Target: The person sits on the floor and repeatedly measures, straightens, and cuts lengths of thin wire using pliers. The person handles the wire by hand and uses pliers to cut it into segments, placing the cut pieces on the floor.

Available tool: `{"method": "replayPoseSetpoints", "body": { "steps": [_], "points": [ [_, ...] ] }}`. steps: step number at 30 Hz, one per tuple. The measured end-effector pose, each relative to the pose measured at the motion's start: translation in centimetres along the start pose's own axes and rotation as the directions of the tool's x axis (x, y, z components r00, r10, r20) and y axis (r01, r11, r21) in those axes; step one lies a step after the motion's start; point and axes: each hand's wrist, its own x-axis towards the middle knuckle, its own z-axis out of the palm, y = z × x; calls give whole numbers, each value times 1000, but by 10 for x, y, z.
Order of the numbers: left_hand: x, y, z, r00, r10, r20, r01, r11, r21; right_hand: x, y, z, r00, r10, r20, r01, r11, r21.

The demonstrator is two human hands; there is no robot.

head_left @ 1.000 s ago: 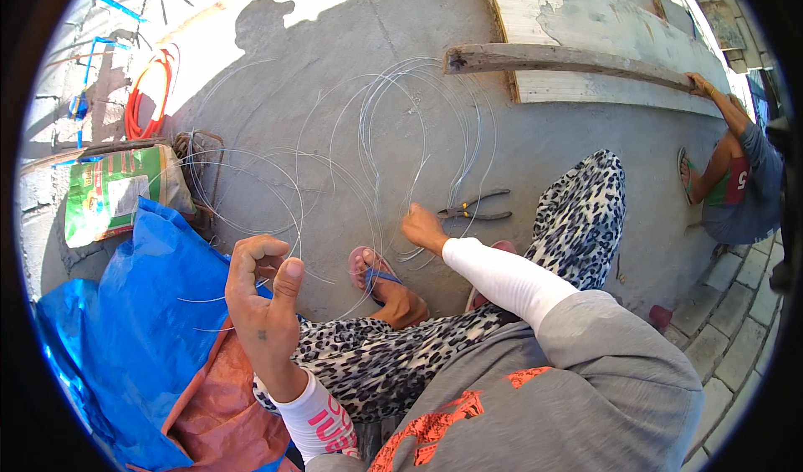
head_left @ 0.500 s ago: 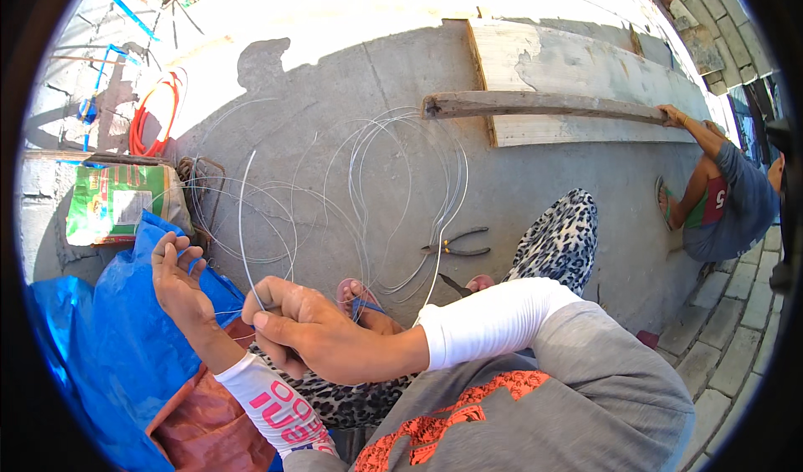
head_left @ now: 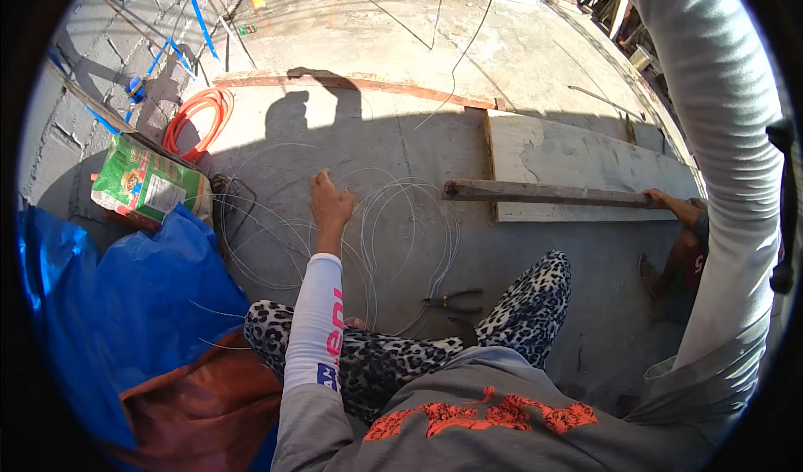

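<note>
My left hand (head_left: 331, 204) is raised in front of me over the loose wire coil, its fingers curled inward. Whatever they hold, if anything, is too small to make out. My right arm (head_left: 728, 121) reaches up past the upper right edge, so that hand is out of the picture. A thin wire (head_left: 468, 54) hangs down from the top edge, its upper part out of sight. Looped silvery wire (head_left: 365, 242) lies on the concrete ahead of me. Pliers (head_left: 452, 301) rest on the floor by my knee. Two short wire ends (head_left: 219, 311) stick out beside my left thigh.
A co-worker's hand (head_left: 661, 197) grips a long timber (head_left: 544, 193) lying across a pale board (head_left: 585, 150). Blue tarp (head_left: 159, 296) lies at left, near a green sack (head_left: 146, 179) and an orange hose (head_left: 205, 121). A plank (head_left: 368, 86) lies farther off.
My right hand has left the space before my lap and gone up out of view. The left hand has moved forward and right, its fingers now curled. The view has tilted up.
</note>
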Motion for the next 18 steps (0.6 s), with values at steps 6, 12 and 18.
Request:
{"method": "replayPoseSetpoints", "body": {
  "steps": [6, 12, 18],
  "points": [
    [9, -130, 64, 901, -431, 49, 413, 888, 202, -118, -8, -22, 939, 183, -290, -253, 941, -227],
    [-30, -164, 138, 902, -351, 251, 256, 904, 341, -218, 32, -42, 728, 276, -628, -573, 748, -335],
    [-28, -108, 195, 935, -92, 341, 24, 980, 198, -321, 29, 41, 500, 193, -844, -782, 520, -344]
  ]
}}
